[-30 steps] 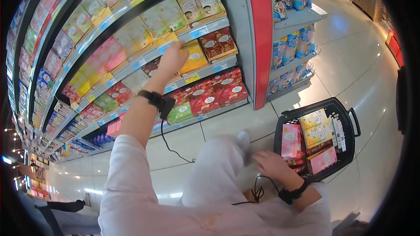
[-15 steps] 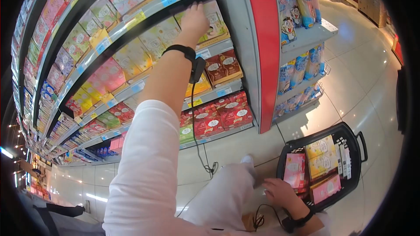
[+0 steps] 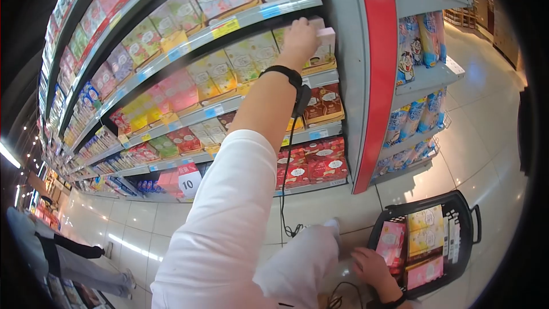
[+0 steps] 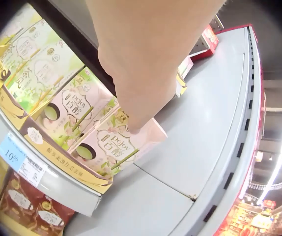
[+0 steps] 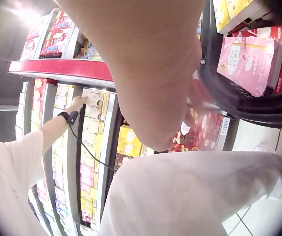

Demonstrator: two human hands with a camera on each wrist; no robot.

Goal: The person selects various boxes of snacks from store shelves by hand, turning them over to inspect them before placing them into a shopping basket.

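My left hand (image 3: 301,43) is at the right end of a middle shelf. It grips the top of a green-and-pink Pejoy snack box (image 4: 117,147), which leans forward from the row. The thumb tip lies on the box's front in the left wrist view; the other fingers are hidden. Beside it, a matching box (image 4: 74,105) sits in the same cardboard display tray (image 4: 57,150). Low by the knee, my right hand (image 3: 373,269) hangs relaxed and holds nothing, left of the black shopping basket (image 3: 473,223).
Pink boxes (image 3: 426,273) and a yellow box (image 3: 425,230) lie in the basket. A grey shelf upright with a red edge (image 3: 380,74) stands right of my left hand. Beyond it hang blue snack bags (image 3: 430,37). Another person (image 3: 80,263) stands at far left.
My left hand has risen from the lower shelf edge to the Pejoy boxes at the right end and tilted one forward. The head view has shifted; my right hand stays by the basket.
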